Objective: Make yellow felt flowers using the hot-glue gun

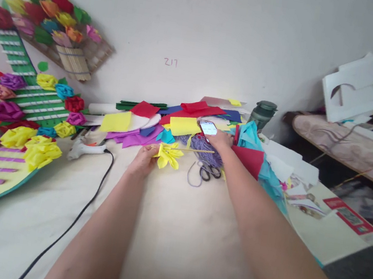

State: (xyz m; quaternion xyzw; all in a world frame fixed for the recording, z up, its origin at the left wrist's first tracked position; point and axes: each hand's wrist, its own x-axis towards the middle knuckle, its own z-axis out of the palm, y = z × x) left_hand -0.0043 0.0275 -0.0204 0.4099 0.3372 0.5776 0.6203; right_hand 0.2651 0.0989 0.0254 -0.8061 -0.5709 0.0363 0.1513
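A yellow paper flower [169, 154] is pinched in my left hand [146, 159], above the table near its middle. A thin wooden stick [195, 150] runs from the flower to the right, over a heap of purple yarn [186, 140]. My right hand [221, 140] reaches to the back of the table and grips a phone [208, 129] by its right side, screen lit. Some of its fingers are hidden. Black-handled scissors [210, 172] lie below the right hand on the table.
A glue gun [85, 149] with a black cord lies at the left, beside a board decorated with paper flowers [42, 153]. Coloured paper sheets [115, 121] cover the table's back. A dark green bottle [263, 114] stands behind turquoise paper [251, 135]. Paper scraps [304, 198] lie at the right.
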